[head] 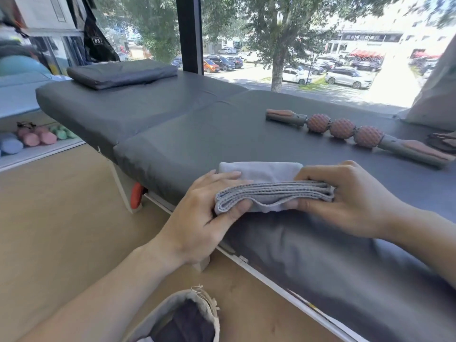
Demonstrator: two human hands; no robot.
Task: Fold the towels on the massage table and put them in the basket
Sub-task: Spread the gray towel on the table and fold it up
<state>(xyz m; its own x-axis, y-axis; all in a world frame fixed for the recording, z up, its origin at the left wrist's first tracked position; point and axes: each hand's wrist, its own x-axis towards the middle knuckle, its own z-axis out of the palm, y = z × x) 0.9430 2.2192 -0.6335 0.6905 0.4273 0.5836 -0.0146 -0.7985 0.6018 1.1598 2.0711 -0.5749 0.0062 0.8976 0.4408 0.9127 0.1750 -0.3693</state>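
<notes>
Both hands grip a folded pale-grey cloth towel [269, 191] at the near edge of the dark grey padded massage table [187, 134], the left hand [209, 213] pinching its left end between thumb and fingers and the right hand [345, 201] clamping its right end. Stacked in several layers, the towel runs left to right across the person, its long axis roughly along the table's edge. A grey fabric basket with a frayed rim [197, 302] stands on the floor below and to the left, nearer the left hand, so the drop looks to lie down and leftward.
</notes>
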